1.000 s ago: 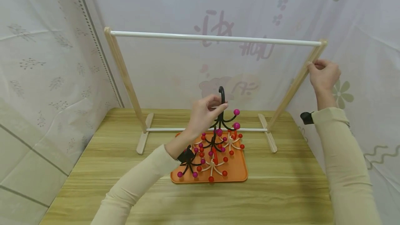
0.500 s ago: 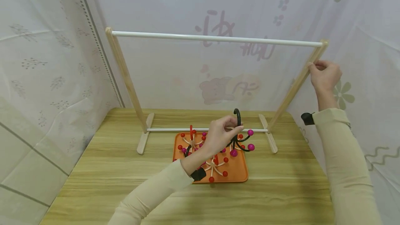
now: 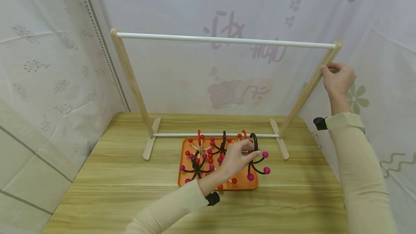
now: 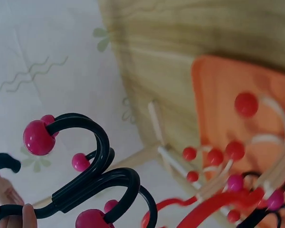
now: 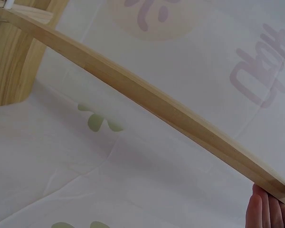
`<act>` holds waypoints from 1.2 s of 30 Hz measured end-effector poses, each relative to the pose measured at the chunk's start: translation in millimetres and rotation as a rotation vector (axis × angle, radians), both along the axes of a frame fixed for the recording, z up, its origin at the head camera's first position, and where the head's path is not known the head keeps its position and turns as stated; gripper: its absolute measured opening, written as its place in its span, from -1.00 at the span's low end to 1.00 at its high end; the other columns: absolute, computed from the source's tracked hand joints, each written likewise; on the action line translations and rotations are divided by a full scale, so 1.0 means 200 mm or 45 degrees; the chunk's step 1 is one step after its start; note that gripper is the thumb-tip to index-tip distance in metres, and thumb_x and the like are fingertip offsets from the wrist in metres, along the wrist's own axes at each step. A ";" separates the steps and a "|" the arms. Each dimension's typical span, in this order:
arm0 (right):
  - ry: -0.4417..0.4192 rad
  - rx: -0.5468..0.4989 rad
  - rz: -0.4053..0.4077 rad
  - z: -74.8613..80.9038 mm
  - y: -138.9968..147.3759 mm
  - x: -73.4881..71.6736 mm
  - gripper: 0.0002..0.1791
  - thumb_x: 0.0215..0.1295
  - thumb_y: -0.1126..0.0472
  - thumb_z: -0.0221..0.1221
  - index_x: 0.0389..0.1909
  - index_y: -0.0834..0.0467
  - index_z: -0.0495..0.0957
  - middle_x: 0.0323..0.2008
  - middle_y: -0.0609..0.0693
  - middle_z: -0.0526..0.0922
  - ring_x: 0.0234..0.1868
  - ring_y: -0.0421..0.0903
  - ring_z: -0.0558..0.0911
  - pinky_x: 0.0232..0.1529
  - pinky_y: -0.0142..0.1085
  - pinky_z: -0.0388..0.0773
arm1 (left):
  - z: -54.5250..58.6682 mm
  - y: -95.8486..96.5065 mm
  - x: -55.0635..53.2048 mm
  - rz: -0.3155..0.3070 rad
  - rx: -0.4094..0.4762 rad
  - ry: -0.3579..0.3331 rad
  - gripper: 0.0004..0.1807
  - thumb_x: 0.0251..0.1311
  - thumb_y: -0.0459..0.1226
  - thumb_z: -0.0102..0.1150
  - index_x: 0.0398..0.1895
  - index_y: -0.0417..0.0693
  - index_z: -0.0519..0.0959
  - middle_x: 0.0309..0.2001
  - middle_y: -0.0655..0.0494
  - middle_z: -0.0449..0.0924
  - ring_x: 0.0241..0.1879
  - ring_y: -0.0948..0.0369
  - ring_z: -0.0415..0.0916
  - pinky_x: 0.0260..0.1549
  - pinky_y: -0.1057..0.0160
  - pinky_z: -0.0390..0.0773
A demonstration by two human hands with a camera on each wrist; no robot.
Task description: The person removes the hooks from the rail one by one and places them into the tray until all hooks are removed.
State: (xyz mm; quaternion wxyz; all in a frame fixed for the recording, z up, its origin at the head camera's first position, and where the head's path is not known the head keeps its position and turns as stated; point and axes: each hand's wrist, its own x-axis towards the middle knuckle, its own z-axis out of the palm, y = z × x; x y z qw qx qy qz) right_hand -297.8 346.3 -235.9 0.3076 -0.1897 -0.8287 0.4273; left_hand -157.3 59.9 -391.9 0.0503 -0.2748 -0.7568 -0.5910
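Note:
My left hand pinches a black multi-arm hook by its curved top. In the left wrist view its magenta ball tips and curved black arms spread out. It hangs above the right side of the orange tray. On the tray stand several similar hooks, including a black one with magenta balls and a cream one with a red top; my left hand and forearm partly cover others. My right hand grips the right wooden post of a rack, just below its top.
The rack's white upper bar runs across above the tray, and a lower white bar passes behind it. The left post stands on a wooden foot. Patterned curtains surround the wooden table.
My left hand has moved right and down with the black hook, from above the tray's middle to its right side. The hooks at the back have come into view. My right hand stays on the post.

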 end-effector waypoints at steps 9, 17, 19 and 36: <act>-0.005 -0.014 0.007 0.00 0.00 0.00 -0.55 0.09 0.06 0.14 -0.04 0.24 0.51 -0.71 -0.44 0.35 -0.61 -0.48 0.35 -0.41 -0.56 0.27 | -0.16 0.05 0.04 0.012 0.036 -0.072 -0.89 0.02 -0.27 0.22 -0.48 -0.13 0.52 -0.40 0.16 0.61 -0.33 0.39 0.52 -0.39 0.49 0.45; -0.005 0.023 -0.015 0.00 0.00 0.00 -0.55 0.08 0.05 0.13 -0.05 0.23 0.52 -0.72 -0.46 0.32 -0.61 -0.49 0.33 -0.41 -0.56 0.26 | -0.28 0.07 0.09 0.017 0.070 -0.119 -0.91 0.01 -0.32 0.22 -0.50 -0.13 0.51 -0.44 0.13 0.60 -0.37 0.37 0.53 -0.43 0.49 0.46; -0.003 0.037 -0.025 0.00 0.00 0.00 -0.56 0.08 0.05 0.12 -0.06 0.23 0.53 -0.73 -0.46 0.31 -0.61 -0.49 0.32 -0.40 -0.56 0.25 | -0.30 0.08 0.10 0.023 0.071 -0.109 -0.92 0.01 -0.34 0.21 -0.50 -0.14 0.51 -0.44 0.11 0.59 -0.36 0.37 0.53 -0.43 0.49 0.46; -0.037 0.005 -0.003 0.00 0.00 0.00 -0.55 0.09 0.04 0.14 -0.02 0.20 0.51 -0.65 -0.42 0.39 -0.57 -0.47 0.35 -0.39 -0.55 0.29 | -0.41 0.07 0.06 0.116 0.113 -0.217 -0.91 -0.02 -0.36 0.24 -0.53 -0.14 0.51 -0.46 0.17 0.57 -0.41 0.33 0.53 -0.46 0.45 0.48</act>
